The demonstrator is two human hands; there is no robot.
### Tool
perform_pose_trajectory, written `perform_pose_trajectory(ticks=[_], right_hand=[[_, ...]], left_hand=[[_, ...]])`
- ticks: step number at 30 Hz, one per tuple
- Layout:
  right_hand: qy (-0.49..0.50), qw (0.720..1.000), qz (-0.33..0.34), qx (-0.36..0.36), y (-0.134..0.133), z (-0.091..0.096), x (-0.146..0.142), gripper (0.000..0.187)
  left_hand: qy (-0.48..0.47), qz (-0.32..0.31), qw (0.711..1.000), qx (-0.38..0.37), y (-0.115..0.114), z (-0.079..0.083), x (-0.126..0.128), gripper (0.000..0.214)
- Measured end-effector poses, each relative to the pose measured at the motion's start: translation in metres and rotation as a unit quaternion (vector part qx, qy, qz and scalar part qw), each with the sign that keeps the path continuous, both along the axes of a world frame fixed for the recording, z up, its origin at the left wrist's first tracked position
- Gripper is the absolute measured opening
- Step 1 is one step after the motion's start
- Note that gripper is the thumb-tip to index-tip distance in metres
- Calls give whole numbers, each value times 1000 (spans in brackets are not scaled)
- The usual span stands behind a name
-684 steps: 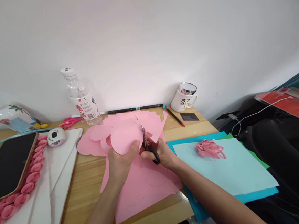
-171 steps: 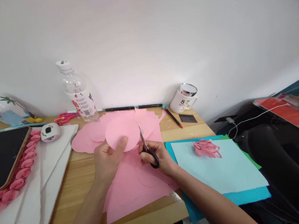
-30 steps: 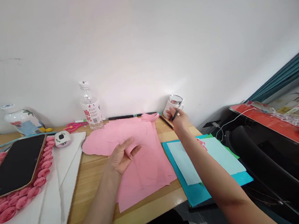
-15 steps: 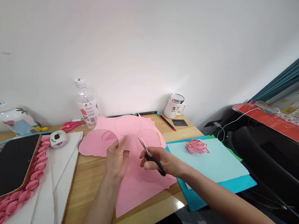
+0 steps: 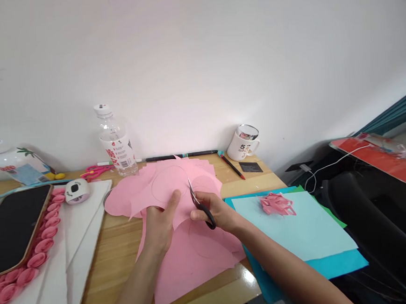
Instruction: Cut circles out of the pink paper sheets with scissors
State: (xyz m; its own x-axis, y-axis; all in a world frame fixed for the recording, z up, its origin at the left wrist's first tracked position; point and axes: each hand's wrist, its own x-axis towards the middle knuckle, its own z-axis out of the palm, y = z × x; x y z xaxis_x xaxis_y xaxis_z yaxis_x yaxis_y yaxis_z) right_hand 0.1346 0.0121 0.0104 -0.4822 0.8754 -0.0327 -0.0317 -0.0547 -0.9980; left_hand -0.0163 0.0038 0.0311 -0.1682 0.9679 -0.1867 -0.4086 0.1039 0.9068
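**A:** What are the hands doing in the head view?

**B:** The left hand [image 5: 159,223] is pinching one pink sheet [image 5: 163,185], thumb on top, holding it just above the pink paper pile [image 5: 193,260] at mid-desk. The right hand [image 5: 216,212] is gripping one pair of scissors [image 5: 201,207], blades touching that sheet's edge.

**A:** And what is sitting around them?

**B:** One bottle [image 5: 114,140], one mug [image 5: 242,144], one pen [image 5: 232,166] and one heap of pink scraps [image 5: 276,204] on a pale blue sheet [image 5: 311,232].
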Motion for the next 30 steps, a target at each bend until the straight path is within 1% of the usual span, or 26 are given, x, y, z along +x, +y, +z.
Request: perform_pose_trajectory(ticks=[2, 4, 7, 11, 17, 22, 26, 28, 30], right_hand=[[5, 1000, 17, -5, 1, -4, 0, 49], [9, 1000, 15, -14, 2, -7, 0, 49], [21, 999, 1, -39, -1, -8, 0, 48], [21, 998, -20, -58, -4, -8, -2, 49], [33, 995, -65, -61, -9, -11, -10, 47], [34, 993, -81, -84, -10, -13, -10, 47], [51, 993, -81, -72, -9, -10, -6, 55], [59, 993, -81, -65, -9, -9, -5, 57], [61, 993, -79, -67, -9, -7, -4, 58]], left_hand=[[32, 37, 999, 1, 1, -2, 2, 27], [61, 55, 997, -11, 1, -3, 4, 31], [92, 52, 994, -33, 1, -4, 6, 33], [124, 50, 990, -33, 1, -6, 7, 31], [114, 67, 991, -21, -2, -12, 9, 23], [137, 85, 985, -62, -4, -11, 12, 23], [136, 58, 986, -72, -7, -10, 15, 20], [131, 53, 986, -93, -8, -10, 16, 17], [124, 51, 987, -93, -9, -11, 18, 16]])
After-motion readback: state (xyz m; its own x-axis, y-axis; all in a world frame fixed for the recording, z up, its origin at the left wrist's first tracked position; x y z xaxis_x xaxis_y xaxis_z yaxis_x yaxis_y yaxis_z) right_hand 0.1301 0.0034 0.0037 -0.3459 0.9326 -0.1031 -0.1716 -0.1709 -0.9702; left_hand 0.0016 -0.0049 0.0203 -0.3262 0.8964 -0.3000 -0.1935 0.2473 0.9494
